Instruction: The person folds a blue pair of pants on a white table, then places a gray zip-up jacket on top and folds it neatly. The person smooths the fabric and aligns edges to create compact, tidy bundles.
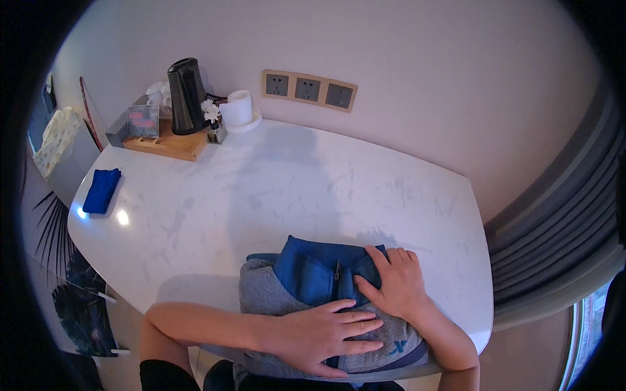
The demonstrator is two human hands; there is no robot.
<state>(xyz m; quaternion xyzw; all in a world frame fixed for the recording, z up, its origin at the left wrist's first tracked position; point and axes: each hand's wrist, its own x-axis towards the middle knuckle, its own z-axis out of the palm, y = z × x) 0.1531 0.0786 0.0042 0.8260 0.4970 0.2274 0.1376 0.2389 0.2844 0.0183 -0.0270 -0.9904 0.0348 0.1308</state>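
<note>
1. Garment: one folded jacket [306, 287] lies at the near edge of the worktop [274, 189], soft grey knit body with a blue collar section and a zip running down the middle.
2. Left hand [326, 335]: flat, fingers spread and stretched out, palm pressed on the grey lower part of the jacket; it grips nothing.
3. Right hand [394, 283]: flat, fingers extended, resting on the blue collar area just right of the zip; it grips nothing.
4. Both hands lie close together on the jacket, fingertips nearly meeting.
5. Worktop: one, white, glossy, marble-like with faint grey veins, rounded corners.
6. Cloth [102, 190]: one, deep blue, folded to a small oblong, at the far left edge, well apart from the jacket.
7. Tray [166, 144]: one, wooden, rectangular, at the far left corner, carrying one black tapered kettle [186, 96].
8. Cup [238, 107]: one, white, cylindrical, on a white saucer beside the tray.
9. Wall sockets [309, 90]: three, grey, square, in one beige strip.
</note>
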